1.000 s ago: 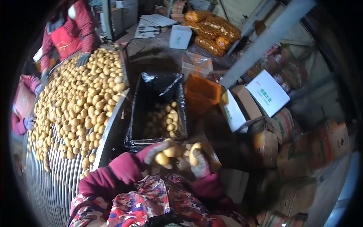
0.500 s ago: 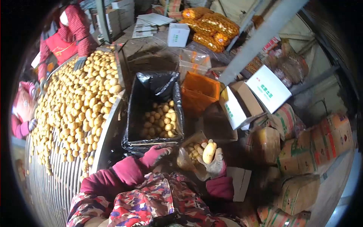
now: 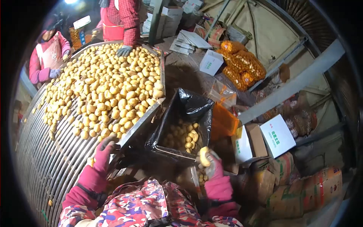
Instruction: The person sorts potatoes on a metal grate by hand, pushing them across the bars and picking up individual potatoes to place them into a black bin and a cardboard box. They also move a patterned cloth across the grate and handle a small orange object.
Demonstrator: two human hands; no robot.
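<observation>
My right hand (image 3: 214, 166), in a grey glove, grips a pale yellow potato (image 3: 204, 156) beside the front right corner of a box lined with black plastic (image 3: 162, 148). More potatoes (image 3: 185, 135) lie inside that lined box. At the near edge of a slatted sorting table (image 3: 49, 166), my left hand (image 3: 107, 144) is gloved, with fingers apart and nothing visible in it. A broad heap of potatoes (image 3: 109, 90) covers the table just beyond this hand. Below my right hand, a few potatoes (image 3: 202, 178) show in a partly hidden container.
Across the table, one person (image 3: 49, 56) stands at the left and another person (image 3: 120, 22) rests a gloved hand on the heap. An orange crate (image 3: 223, 121), an open white carton (image 3: 244, 145), a slanting metal post (image 3: 295, 81) and filled net bags (image 3: 244, 64) stand to the right.
My view has turned left. My left hand has moved from the lined box to the table's edge. The right hand still holds a potato, now closer to the lined box.
</observation>
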